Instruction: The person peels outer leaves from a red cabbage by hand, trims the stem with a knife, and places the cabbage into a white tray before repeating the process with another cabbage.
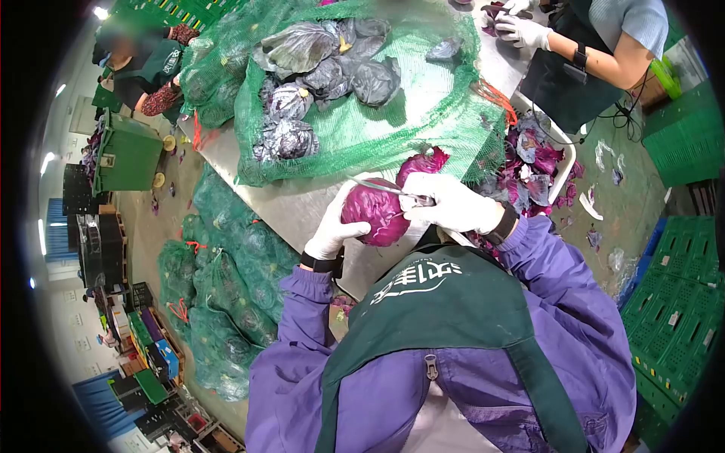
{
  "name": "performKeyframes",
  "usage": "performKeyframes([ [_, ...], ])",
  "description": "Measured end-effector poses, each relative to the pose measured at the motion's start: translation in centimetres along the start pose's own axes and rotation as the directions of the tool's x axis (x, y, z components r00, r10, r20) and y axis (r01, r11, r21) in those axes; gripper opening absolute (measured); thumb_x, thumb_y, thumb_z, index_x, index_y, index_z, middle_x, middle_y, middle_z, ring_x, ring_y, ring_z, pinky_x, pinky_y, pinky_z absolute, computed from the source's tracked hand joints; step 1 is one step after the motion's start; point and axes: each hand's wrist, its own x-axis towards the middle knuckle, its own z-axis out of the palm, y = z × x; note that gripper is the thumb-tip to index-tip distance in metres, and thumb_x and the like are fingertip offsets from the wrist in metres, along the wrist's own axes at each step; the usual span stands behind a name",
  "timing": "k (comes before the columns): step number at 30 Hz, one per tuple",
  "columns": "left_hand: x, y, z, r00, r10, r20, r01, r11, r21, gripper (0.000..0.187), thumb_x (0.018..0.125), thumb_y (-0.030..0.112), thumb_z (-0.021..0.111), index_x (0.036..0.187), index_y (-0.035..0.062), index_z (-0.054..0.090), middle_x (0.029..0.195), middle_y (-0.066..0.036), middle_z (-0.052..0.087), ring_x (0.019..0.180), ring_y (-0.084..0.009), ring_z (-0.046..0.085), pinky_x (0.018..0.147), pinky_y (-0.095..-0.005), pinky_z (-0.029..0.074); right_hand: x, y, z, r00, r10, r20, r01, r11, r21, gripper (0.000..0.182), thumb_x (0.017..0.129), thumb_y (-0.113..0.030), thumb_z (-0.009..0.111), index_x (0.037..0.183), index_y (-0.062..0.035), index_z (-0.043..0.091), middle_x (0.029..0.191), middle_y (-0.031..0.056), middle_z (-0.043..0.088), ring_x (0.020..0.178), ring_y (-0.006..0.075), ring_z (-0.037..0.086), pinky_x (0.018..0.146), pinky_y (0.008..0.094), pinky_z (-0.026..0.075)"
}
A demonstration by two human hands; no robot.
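My left hand [330, 229], in a white glove, holds a peeled red cabbage [371, 215] from its left side, the thumb across the front. My gloved right hand [458, 204] is closed around a knife [377, 186]; the blade reaches left over the top of the cabbage. Just beyond my right hand lies a bright purple cabbage leaf [423, 162], partly hidden by the glove. Farther back, several unpeeled red cabbages [375, 81] with dull outer leaves sit on a green mesh sack [423, 109] spread over the metal table [260, 208].
A white bin [563, 167] of cabbage leaves stands right of the table. Full mesh sacks [226, 291] lie on the floor at left. Co-workers stand at the upper right [604, 60] and upper left [143, 72]. Green crates [676, 287] are stacked at right.
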Motion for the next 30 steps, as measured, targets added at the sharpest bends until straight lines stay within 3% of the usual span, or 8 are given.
performKeyframes([
  [5, -1.2, -3.1, -0.9, 0.973, -0.123, -0.196, 0.014, 0.877, -0.48, 0.074, 0.078, 0.039, 0.072, 0.138, 0.0054, 0.044, 0.134, -0.013, 0.052, 0.12, -0.0271, 0.054, 0.104, -0.0443, 0.044, -3.4, -0.1, -3.6, 0.928, 0.373, -0.019, -0.319, 0.817, 0.48, 0.012, 0.086, -0.013, 0.068, 0.094, -0.007, 0.061, 0.08, -0.0048, 0.058, 0.062, 0.0028, 0.049, 0.053, 0.0193, 0.04],
  [10, -2.0, -3.0, -0.4, 0.956, -0.216, -0.197, -0.026, 0.608, -0.794, 0.062, 0.084, 0.049, 0.059, 0.132, 0.0104, 0.051, 0.131, -0.01, 0.057, 0.118, -0.0302, 0.056, 0.102, -0.0499, 0.045, -6.3, 6.1, -7.1, 0.723, 0.246, -0.646, -0.38, 0.922, -0.073, 0.019, 0.086, -0.011, 0.067, 0.103, -0.0017, 0.064, 0.09, 0.0004, 0.064, 0.072, 0.0067, 0.055, 0.062, 0.022, 0.046],
  [13, -1.2, -3.6, 0.1, 0.938, -0.227, -0.26, -0.036, 0.683, -0.729, 0.063, 0.084, 0.049, 0.06, 0.133, 0.0101, 0.05, 0.131, -0.011, 0.056, 0.119, -0.0301, 0.056, 0.102, -0.05, 0.046, -3.2, 2.4, -3.8, 0.849, 0.185, -0.495, -0.225, 0.974, -0.021, 0.028, 0.087, -0.016, 0.068, 0.111, -0.0027, 0.064, 0.093, 0.0013, 0.065, 0.078, 0.007, 0.056, 0.068, 0.0225, 0.046],
  [14, -0.8, -3.3, 0.6, 0.943, -0.21, -0.257, -0.041, 0.696, -0.717, 0.064, 0.084, 0.047, 0.062, 0.134, 0.0089, 0.049, 0.133, -0.012, 0.054, 0.119, -0.0302, 0.055, 0.102, -0.05, 0.045, -2.2, -0.7, -2.5, 0.856, 0.382, -0.348, -0.294, 0.914, 0.281, 0.03, 0.086, -0.016, 0.07, 0.111, -0.0028, 0.064, 0.096, 0.0019, 0.065, 0.085, 0.0087, 0.057, 0.078, 0.0248, 0.047],
  [16, -0.3, -3.9, 0.9, 0.948, -0.198, -0.251, -0.044, 0.696, -0.717, 0.064, 0.083, 0.045, 0.063, 0.134, 0.0083, 0.049, 0.132, -0.012, 0.055, 0.119, -0.0302, 0.055, 0.103, -0.05, 0.045, -0.3, 0.4, 0.0, 0.941, 0.121, -0.315, -0.083, 0.988, 0.129, 0.031, 0.083, -0.011, 0.072, 0.111, -0.0026, 0.063, 0.098, 0.0043, 0.063, 0.09, 0.0105, 0.057, 0.082, 0.0277, 0.047],
  [26, -0.2, -3.8, 0.3, 0.94, -0.158, -0.301, -0.048, 0.815, -0.577, 0.072, 0.082, 0.032, 0.071, 0.139, 0.0022, 0.04, 0.134, -0.015, 0.052, 0.12, -0.0261, 0.055, 0.103, -0.0417, 0.045, 0.8, 1.2, 2.9, 0.934, 0.301, -0.193, -0.268, 0.947, 0.178, 0.017, 0.083, -0.009, 0.072, 0.093, -0.0054, 0.059, 0.089, -0.0013, 0.052, 0.074, 0.0038, 0.044, 0.066, 0.0226, 0.041],
  [28, 0.3, -3.4, 0.3, 0.948, -0.092, -0.306, -0.075, 0.867, -0.492, 0.073, 0.081, 0.032, 0.073, 0.14, 0.0028, 0.04, 0.133, -0.014, 0.052, 0.119, -0.0252, 0.055, 0.103, -0.0406, 0.044, 1.2, 2.3, 3.5, 0.908, 0.034, -0.416, 0.009, 0.995, 0.103, 0.019, 0.083, -0.01, 0.072, 0.097, -0.0036, 0.061, 0.089, -0.0009, 0.051, 0.07, 0.0051, 0.045, 0.062, 0.0229, 0.042],
  [30, 0.7, -3.0, 0.6, 0.954, -0.028, -0.298, -0.1, 0.909, -0.405, 0.074, 0.079, 0.032, 0.074, 0.14, 0.0034, 0.04, 0.132, -0.013, 0.052, 0.118, -0.0243, 0.054, 0.103, -0.0395, 0.043, 1.2, -0.8, 2.8, 0.931, 0.014, -0.364, -0.035, 0.998, -0.051, 0.028, 0.081, -0.014, 0.073, 0.105, -0.0044, 0.061, 0.091, 0.0036, 0.053, 0.073, 0.012, 0.051, 0.066, 0.0271, 0.045],
])
